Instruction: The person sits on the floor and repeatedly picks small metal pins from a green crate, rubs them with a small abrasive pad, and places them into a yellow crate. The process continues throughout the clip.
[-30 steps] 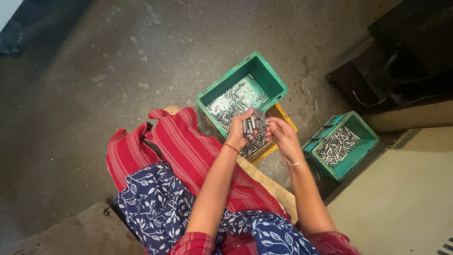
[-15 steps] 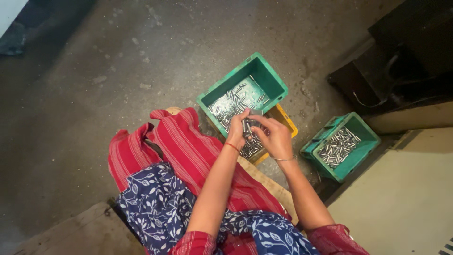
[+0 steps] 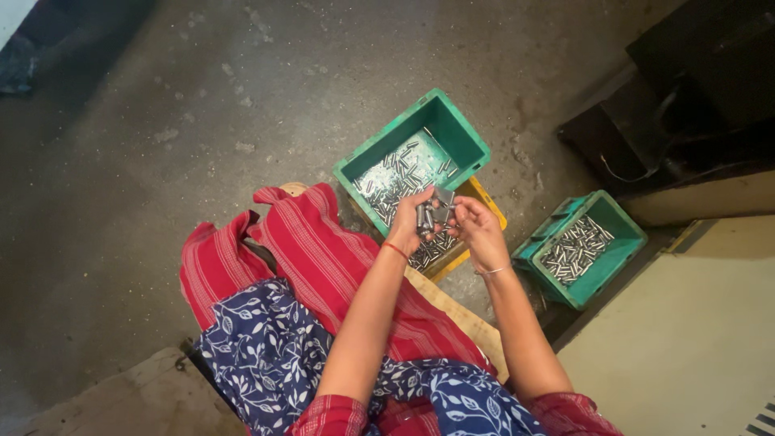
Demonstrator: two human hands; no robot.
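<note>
Plenty of bare concrete floor sat open to the left and ahead; the near green crate and the yellow tray under it blocked straight in front; a second green crate crowded the right, with a narrow floor gap between; dark machinery and a pale panel closed off the right side.

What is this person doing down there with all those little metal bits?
A seated person is handling small silvery metal pins. The left hand holds a bunch of pins, and the right hand meets it, fingers at the same bunch. Both hands hover over a yellow tray with more pins in it. Behind it, a green crate holds a layer of pins, and a second green crate with pins sits on the floor to the person's right.
</note>
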